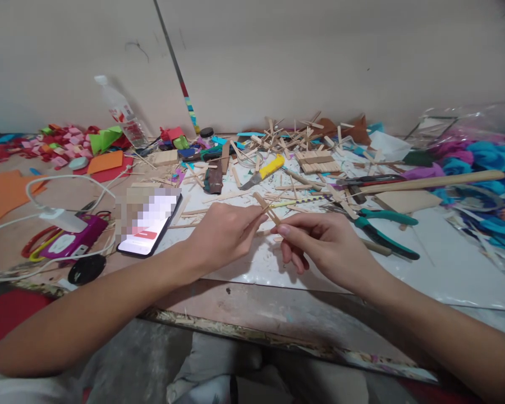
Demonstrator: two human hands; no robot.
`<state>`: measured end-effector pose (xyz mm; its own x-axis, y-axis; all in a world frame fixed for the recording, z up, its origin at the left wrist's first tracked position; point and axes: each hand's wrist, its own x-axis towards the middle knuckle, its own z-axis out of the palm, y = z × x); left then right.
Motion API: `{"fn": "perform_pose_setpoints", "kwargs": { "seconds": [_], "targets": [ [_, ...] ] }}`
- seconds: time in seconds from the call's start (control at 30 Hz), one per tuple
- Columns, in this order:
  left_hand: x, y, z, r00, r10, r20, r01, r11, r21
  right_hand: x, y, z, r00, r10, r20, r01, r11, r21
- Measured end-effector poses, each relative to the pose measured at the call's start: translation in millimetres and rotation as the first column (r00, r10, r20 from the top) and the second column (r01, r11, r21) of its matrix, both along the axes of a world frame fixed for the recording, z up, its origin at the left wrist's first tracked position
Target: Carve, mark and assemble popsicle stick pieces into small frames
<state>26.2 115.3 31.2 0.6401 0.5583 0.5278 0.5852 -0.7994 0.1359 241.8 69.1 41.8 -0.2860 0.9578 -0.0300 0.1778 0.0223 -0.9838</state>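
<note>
My left hand [225,233] and my right hand [320,241] meet above the white sheet [467,264] on the table. Both pinch a small piece made of thin wooden sticks [267,209], crossed and joined, held between their fingertips. The fingers of each hand are closed round it. Just beyond the piece lie a patterned pencil [301,201] and teal-handled pliers [385,227].
A phone [149,221] lies left of my hands, with a purple device [69,241] and white cables beside it. A yellow utility knife [265,171], loose wooden sticks [315,160], a long dowel [433,182], a plastic bottle [124,118] and coloured paper scraps [67,146] crowd the back.
</note>
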Motion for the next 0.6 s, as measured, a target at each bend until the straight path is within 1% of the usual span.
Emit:
{"fn": "perform_pose_setpoints", "kwargs": {
  "seconds": [0.1, 0.17, 0.23, 0.33, 0.5, 0.6],
  "targets": [
    [1.2, -3.8, -3.9, 0.997, -0.078, -0.027, 0.079, 0.996, 0.041, -1.5, -1.3, 0.3, 1.000, -0.005, -0.013, 0.005, 1.000, -0.003],
    [2.4, -6.4, -5.4, 0.991, -0.124, -0.056, 0.127, 0.991, 0.042, -2.4, -1.7, 0.8, 1.000, -0.005, -0.017, 0.005, 1.000, -0.010],
    [3.7, -8.4, -5.4, 0.992, -0.108, -0.061, 0.110, 0.994, 0.023, -2.9, -1.6, 1.1, 1.000, -0.012, -0.026, 0.012, 1.000, -0.004],
    [6.2, -9.7, -4.0, 0.997, -0.067, -0.028, 0.067, 0.998, -0.010, -2.8, -0.7, 0.1, 0.999, -0.018, -0.030, 0.019, 1.000, 0.008],
    [9.3, -9.9, -2.9, 0.999, -0.036, 0.020, 0.038, 0.993, -0.110, -3.2, -3.1, -4.9, 1.000, -0.002, -0.031, 0.002, 1.000, 0.011],
    [8.8, -8.9, -2.6, 0.999, -0.003, 0.053, 0.009, 0.993, -0.121, -4.4, -6.7, -6.3, 0.999, 0.012, -0.053, -0.011, 1.000, 0.016]
  ]
}}
